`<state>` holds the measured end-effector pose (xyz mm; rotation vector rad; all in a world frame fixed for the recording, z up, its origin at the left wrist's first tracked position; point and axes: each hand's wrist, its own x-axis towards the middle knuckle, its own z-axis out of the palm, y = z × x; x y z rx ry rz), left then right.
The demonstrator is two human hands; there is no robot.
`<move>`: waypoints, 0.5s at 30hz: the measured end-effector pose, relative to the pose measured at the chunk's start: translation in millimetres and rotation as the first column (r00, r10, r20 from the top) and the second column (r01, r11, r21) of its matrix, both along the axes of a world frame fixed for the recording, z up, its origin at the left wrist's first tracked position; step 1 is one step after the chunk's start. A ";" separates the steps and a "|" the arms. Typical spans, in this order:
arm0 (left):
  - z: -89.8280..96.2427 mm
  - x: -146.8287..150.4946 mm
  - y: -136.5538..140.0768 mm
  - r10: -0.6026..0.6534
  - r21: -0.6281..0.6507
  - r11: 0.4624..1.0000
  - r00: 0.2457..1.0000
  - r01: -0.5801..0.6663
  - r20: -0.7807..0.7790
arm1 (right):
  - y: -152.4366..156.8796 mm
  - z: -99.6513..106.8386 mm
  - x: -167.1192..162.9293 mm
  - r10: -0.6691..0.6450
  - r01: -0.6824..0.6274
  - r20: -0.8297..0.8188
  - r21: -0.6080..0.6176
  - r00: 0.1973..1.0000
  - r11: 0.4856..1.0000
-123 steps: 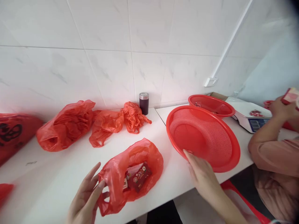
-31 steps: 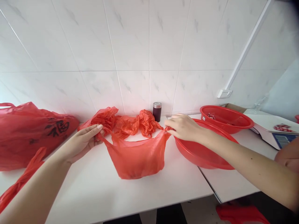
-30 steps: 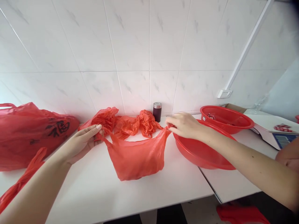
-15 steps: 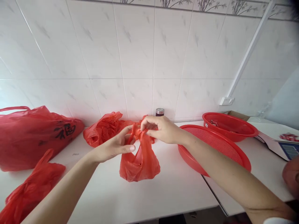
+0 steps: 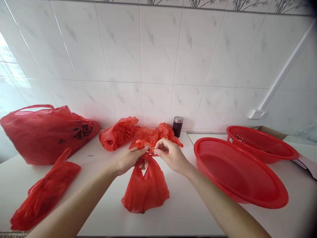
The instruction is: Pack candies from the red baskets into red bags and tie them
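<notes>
A small red plastic bag (image 5: 148, 190) hangs below both hands in the middle, its lower end at or just above the white table. My left hand (image 5: 133, 158) is closed on the bag's gathered top, and a twisted bit of handle sticks up by the thumb. Between thumb and fingers, my right hand (image 5: 170, 154) pinches a thin strand of the bag's handle and draws it to the right. What the bag contains is hidden by the red plastic.
Behind the hands lie crumpled red bags (image 5: 119, 132) and a dark cup with a metal lid (image 5: 177, 126). A large red bag (image 5: 44, 135) and a smaller tied one (image 5: 47, 191) are at left. A red colander (image 5: 237, 168) and red basin (image 5: 262, 142) stand right.
The view has shifted, and the bag sits lower in it. My left hand has gone from a loose, spread grasp to a closed grip; my right hand now pulls a strand sideways.
</notes>
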<state>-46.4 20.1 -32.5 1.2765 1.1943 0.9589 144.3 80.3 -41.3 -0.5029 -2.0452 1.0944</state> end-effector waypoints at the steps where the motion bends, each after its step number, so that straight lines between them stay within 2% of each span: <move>1: 0.2 -1.4 -1.1 -0.016 0.018 1.000 1.000 0.016 0.003 | -7.8 0.9 3.7 0.031 -0.031 -0.005 0.002 1.000 1.000; 3: 0.9 -4.5 -2.2 -0.088 0.064 0.994 0.995 0.091 -0.055 | -21.6 3.2 10.0 0.172 -0.172 0.073 -0.006 0.982 0.985; 5: 0.8 -6.3 -1.5 -0.147 0.109 0.979 0.968 0.172 -0.204 | -26.7 1.7 11.6 0.249 -0.250 0.142 -0.006 0.958 0.968; 8: -1.6 -3.0 1.1 -0.145 0.123 0.971 0.909 0.207 -0.392 | -14.0 -12.9 2.4 0.091 -0.091 0.008 0.003 0.996 0.996; 10: -4.4 2.8 1.9 -0.107 0.147 0.971 0.888 0.191 -0.447 | -0.4 -27.1 -7.3 0.040 -0.043 -0.050 -0.067 0.998 0.997; 11: -6.1 6.0 1.7 -0.062 0.185 0.968 0.874 0.170 -0.482 | 5.1 -33.5 -11.5 0.058 -0.063 -0.048 -0.112 0.997 0.992; 13: -10.2 11.4 0.4 0.111 0.324 0.940 0.806 0.105 -0.582 | 11.1 -42.9 -16.9 0.122 -0.129 -0.048 -0.193 0.991 0.973; 15: -15.4 14.3 -0.8 0.317 0.491 0.869 0.691 0.062 -0.649 | 11.1 -46.8 -17.9 0.159 -0.178 -0.093 -0.255 0.983 0.950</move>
